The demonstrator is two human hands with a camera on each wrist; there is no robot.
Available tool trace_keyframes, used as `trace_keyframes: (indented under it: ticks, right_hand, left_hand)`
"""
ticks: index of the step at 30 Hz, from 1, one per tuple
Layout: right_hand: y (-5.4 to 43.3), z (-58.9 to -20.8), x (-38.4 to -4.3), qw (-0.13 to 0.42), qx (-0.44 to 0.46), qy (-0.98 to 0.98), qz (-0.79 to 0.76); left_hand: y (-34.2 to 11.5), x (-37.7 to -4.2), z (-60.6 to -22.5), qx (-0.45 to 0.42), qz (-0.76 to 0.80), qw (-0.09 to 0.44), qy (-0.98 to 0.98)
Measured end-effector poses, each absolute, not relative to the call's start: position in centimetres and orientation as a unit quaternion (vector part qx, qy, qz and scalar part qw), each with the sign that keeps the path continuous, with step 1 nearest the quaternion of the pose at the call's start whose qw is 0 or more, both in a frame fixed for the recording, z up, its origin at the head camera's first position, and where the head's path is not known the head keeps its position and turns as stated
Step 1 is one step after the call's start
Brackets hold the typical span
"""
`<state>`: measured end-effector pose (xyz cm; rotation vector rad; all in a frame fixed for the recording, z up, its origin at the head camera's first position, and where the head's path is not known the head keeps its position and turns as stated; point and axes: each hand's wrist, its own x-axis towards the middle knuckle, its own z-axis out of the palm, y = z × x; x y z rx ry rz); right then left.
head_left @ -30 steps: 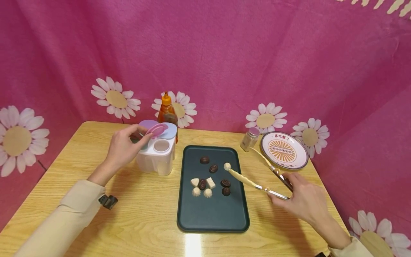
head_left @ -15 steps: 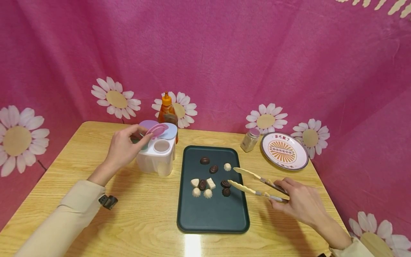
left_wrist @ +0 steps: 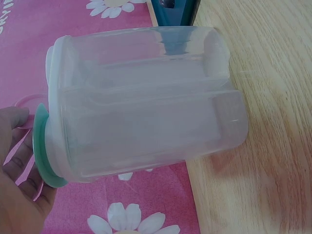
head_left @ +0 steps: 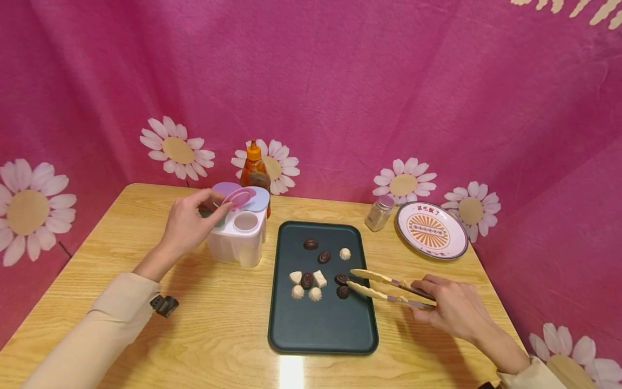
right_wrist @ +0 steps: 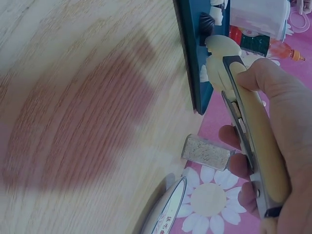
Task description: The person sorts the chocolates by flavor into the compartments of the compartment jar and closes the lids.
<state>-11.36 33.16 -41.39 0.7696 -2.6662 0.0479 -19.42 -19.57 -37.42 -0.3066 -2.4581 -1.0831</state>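
Note:
My left hand pinches a pink lid raised over the clear container, whose round opening shows in front of it. A green lid lies beside those fingers in the left wrist view. In my right hand is a pair of tongs with cream-coloured tips, gripped by the handles. Their tips stand a little apart at two dark chocolates, overlapping the rear one, on the dark tray. A white chocolate lies just behind. Nothing shows clasped between the tips.
Several white and dark chocolates lie left of the tongs on the tray. Behind the container stands an orange-capped squeeze bottle. A small shaker jar and a patterned plate stand at the back right, near the pink cloth.
The tongs have swung away from the white chocolate toward the two dark ones, and their widely spread arms have come closer together. My left hand keeps its place on the pink lid.

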Motion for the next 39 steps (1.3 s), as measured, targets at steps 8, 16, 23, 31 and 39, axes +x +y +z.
trace_keyframes:
  ticks: [8, 16, 23, 31, 39]
  right_hand:
    - [33.1, -41.7, -11.9, 0.156, 0.269, -0.95, 0.026]
    - [32.7, -41.9, -12.9, 0.128, 0.277, -0.952, 0.032]
    - [32.3, -41.9, -13.6, 0.092, 0.277, -0.955, 0.054]
    - [32.3, -42.2, -13.8, 0.081, 0.275, -0.956, 0.064]
    - [32.0, -41.5, -14.0, 0.107, 0.281, -0.95, 0.079]
  left_hand:
    - [-19.5, -19.3, -37.4, -0.109, -0.393, 0.217, -0.887]
    - [-19.5, -19.3, -37.3, -0.107, -0.395, 0.216, -0.886]
    - [-19.5, -19.3, -37.3, -0.107, -0.395, 0.213, -0.887]
    - [-19.4, -19.3, -37.3, -0.105, -0.395, 0.205, -0.889]
    - [-19.6, -19.3, -37.3, -0.101, -0.398, 0.201, -0.889]
